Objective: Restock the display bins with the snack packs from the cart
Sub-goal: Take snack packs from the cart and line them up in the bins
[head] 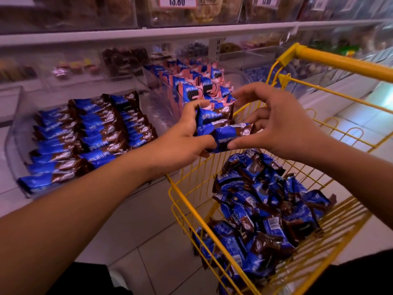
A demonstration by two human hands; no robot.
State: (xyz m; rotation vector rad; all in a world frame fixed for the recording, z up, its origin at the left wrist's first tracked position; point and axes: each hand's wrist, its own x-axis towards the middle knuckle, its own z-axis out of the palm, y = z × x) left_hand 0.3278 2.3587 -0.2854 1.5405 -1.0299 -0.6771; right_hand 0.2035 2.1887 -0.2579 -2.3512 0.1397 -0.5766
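Yellow wire cart (212, 211) is the landmark, sitting lower right w/ a loose heap of blue-and-brown snack packs (263, 211) in its basket. Above the cart's near-left rim, both hands meet over a small bunch of the same packs. Left hand (180, 137) grips a stack of held packs (212, 120), thumb on top, fingers curled under. Right hand (282, 122) pinches the front pack (231, 136) of that bunch betw. thumb and lower fingers; index finger stretched out toward the shelf. How many packs are in the bunch is hard to tell, approx. three.

Left of the cart, a clear display bin (16, 133) holds neat rows of blue-and-brown packs (89, 133) lying flat. Beyond the cart's front-left corner, a second clear bin holds blue-and-pink packs (197, 84) standing on edge. Further back, above both bins, blurred shelf bins w/ other snacks, and a price tag (177, 1) reading 13.80 at top. Cart's yellow handle (344, 62) runs across upper right.
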